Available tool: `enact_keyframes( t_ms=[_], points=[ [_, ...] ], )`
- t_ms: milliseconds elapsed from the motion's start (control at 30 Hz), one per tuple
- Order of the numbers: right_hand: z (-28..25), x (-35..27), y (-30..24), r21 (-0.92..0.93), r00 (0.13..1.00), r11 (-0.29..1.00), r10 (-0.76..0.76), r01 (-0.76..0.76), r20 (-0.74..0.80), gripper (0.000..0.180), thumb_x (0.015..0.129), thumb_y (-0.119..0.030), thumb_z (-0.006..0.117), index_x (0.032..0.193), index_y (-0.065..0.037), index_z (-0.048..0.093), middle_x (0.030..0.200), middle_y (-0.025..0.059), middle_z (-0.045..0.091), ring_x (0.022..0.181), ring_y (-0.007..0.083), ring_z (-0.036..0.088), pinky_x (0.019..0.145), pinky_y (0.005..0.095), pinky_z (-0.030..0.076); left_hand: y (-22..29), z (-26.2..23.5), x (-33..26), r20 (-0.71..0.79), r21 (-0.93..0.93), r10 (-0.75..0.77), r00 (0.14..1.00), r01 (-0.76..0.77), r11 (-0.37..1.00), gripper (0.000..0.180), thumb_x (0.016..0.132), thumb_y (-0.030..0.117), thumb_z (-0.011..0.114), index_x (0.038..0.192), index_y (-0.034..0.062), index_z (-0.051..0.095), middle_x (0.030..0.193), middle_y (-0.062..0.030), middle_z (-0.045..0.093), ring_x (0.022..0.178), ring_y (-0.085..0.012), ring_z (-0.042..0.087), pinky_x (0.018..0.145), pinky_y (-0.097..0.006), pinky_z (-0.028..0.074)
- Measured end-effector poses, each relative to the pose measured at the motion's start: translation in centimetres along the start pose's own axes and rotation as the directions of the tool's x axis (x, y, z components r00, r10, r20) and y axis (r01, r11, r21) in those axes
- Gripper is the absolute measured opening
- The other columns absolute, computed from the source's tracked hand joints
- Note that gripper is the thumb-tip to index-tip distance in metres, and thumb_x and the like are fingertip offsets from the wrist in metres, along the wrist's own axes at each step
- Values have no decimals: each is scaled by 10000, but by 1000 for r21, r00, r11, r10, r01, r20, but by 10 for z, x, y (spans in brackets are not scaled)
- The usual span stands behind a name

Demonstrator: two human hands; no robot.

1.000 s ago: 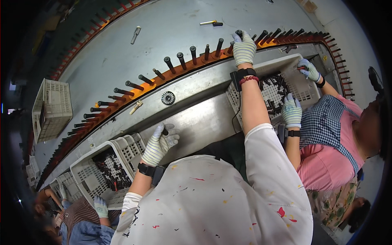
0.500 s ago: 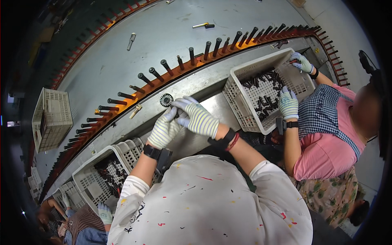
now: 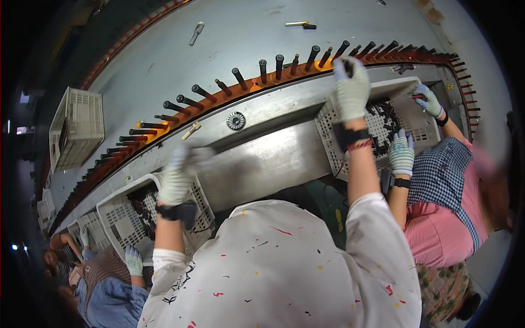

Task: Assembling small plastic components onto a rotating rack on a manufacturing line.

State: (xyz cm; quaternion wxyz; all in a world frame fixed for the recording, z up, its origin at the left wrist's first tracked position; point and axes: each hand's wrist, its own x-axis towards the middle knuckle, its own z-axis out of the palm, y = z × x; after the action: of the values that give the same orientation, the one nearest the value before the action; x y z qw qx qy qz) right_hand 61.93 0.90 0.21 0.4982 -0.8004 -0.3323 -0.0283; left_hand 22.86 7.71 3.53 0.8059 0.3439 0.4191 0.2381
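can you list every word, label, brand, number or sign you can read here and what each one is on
Nothing can be read.
White shirt: dark strokes like writing near the left sleeve, too small and blurred to read.
Striped shirt at lower left: a small pale mark, too small to read.
Black handles along the rail: no lettering I can make out.

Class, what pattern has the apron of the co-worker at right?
The apron has a small dark-and-light check, clearest in the head view.

Dark piece [image 3: 348, 66] between right fingers [image 3: 339, 71], blurred, outline unclear.
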Motion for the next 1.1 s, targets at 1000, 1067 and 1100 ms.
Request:
enact_keyframes(
  t_ms=[1000, 1067, 1100],
  points=[
    [69, -223, -88, 94, 719, 933, 202, -348, 665, 229, 902, -88, 503, 1103, -39, 602, 773, 54, 629, 600, 83, 542, 524, 220, 459, -231, -303, -88, -185, 305, -69, 980, 124, 944, 237, 869, 274, 481, 985, 111, 607, 866, -92, 624, 794, -245, 592, 662, -359, 498],
    [66, -226, -104, 114, 595, 880, 211, -460, 776, 231, 898, -103, 512, 1103, -48, 605, 792, 55, 629, 621, 87, 549, 548, 225, 469, -119, -228, -87, -590, 95, -268, 761, 395, 914, 162, 821, 310, 585, 809, 148, 587, 647, 28, 559, 499, -92, 486, 374, -250, 356],
    [70, -231, -124, 131, 539, 866, 176, -483, 824, 234, 898, -114, 513, 1104, -51, 606, 796, 49, 626, 631, 82, 550, 567, 226, 474, -102, -248, -101, -554, -137, -294, 779, 263, 955, 177, 816, 331, 588, 786, 157, 572, 647, 37, 556, 507, -44, 464, 359, -181, 305]
  ],
)
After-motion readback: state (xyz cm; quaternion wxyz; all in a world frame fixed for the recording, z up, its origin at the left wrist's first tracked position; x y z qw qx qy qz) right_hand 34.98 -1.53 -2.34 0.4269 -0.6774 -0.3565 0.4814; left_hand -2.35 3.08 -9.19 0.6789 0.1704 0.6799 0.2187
